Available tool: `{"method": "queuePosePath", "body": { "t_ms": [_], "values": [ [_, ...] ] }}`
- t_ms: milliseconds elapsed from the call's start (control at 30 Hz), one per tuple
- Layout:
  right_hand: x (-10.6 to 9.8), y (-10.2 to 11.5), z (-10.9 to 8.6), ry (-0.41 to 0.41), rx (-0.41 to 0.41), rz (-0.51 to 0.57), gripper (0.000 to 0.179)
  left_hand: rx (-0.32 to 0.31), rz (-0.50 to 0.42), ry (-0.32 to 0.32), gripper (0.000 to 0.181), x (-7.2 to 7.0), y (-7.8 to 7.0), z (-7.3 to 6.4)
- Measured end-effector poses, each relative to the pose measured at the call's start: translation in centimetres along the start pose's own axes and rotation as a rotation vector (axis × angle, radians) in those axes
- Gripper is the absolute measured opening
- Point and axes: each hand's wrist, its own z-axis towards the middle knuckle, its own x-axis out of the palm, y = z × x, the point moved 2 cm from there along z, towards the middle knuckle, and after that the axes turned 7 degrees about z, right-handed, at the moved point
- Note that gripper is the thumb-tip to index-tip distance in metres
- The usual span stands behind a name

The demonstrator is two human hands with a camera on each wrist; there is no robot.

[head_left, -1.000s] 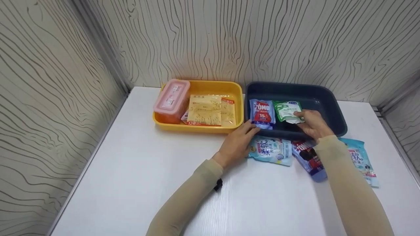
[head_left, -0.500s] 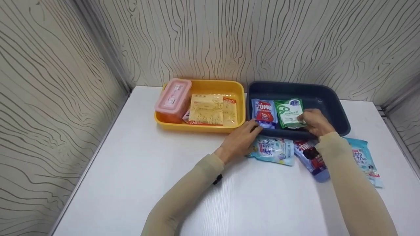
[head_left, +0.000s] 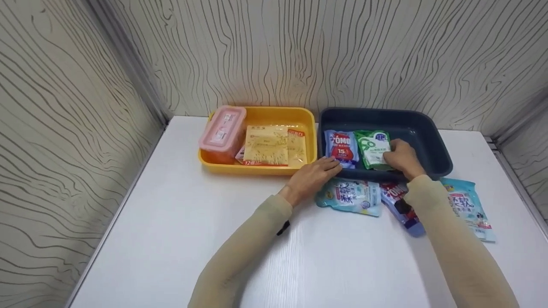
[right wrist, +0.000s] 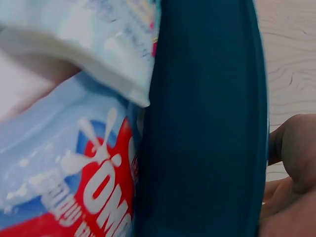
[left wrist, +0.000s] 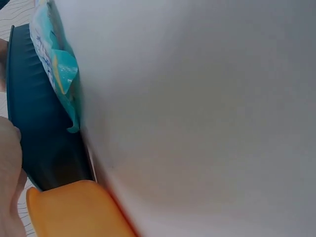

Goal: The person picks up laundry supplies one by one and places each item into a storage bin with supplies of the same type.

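Note:
A dark blue tray [head_left: 421, 132] holds two pouches side by side: a purple-and-red OMO detergent pouch [head_left: 341, 149] at the left and a green-and-white pouch [head_left: 373, 150] to its right. My right hand [head_left: 404, 158] pinches the right edge of the green pouch, thumb on its front; the other fingers are largely hidden. At the tray's front left corner, my left hand [head_left: 311, 177] rests with its fingertips over the rim, beside the OMO pouch's lower end. In the left wrist view, the left hand [left wrist: 9, 170] overlaps the tray's rim.
Left of the blue tray stands a yellow tray [head_left: 257, 170] with a pink-lidded container [head_left: 224, 128] and beige packets [head_left: 266, 145]. In front lie a light-blue pouch [head_left: 351, 197], another OMO pouch [head_left: 404, 209] and a second light-blue pouch [head_left: 471, 209]. Patterned walls stand behind and left.
The green pouch's lower edge has gone down, and it lies beside the OMO pouch. My right hand has shifted slightly at its edge. The left hand stays at the rim.

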Motion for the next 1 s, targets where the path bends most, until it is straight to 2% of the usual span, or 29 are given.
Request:
{"method": "queuePosePath", "body": {
  "t_ms": [100, 233, 333, 433, 567, 733, 900, 1000],
  "values": [
    [0.3, 0.1, -0.8, -0.045, -0.058, -0.068, 0.058, -0.013, -0.012, -0.012, 0.052, -0.1, 0.0, 0.1],
    [1.1, 0.6, -2.3, -0.159, -0.169, -0.123, 0.048, -0.038, -0.028, -0.018, 0.049, -0.2, 0.1, 0.3],
    [1.6, 0.9, -3.6, -0.257, -0.301, -0.125, 0.036, -0.054, -0.045, -0.023, 0.048, -0.2, 0.1, 0.3],
    [2.0, 1.1, -5.1, -0.302, -0.446, -0.127, 0.025, -0.051, -0.048, -0.034, 0.048, -0.2, 0.1, 0.3],
    [2.7, 1.3, -7.0, -0.265, -0.563, -0.141, 0.017, -0.057, -0.046, -0.064, 0.047, 0.0, -0.1, 0.4],
    [3.7, 1.2, -8.0, -0.196, -0.591, -0.156, 0.016, -0.068, -0.061, -0.094, 0.047, -0.1, -0.1, 0.5],
    [4.6, 0.8, -8.7, -0.225, -0.624, -0.179, 0.016, -0.076, -0.075, -0.095, 0.048, -0.1, -0.2, 0.4],
    [5.6, 0.6, -9.2, -0.178, -0.622, -0.221, 0.018, -0.098, -0.091, -0.109, 0.047, -0.1, -0.2, 0.4]
  ]
}}
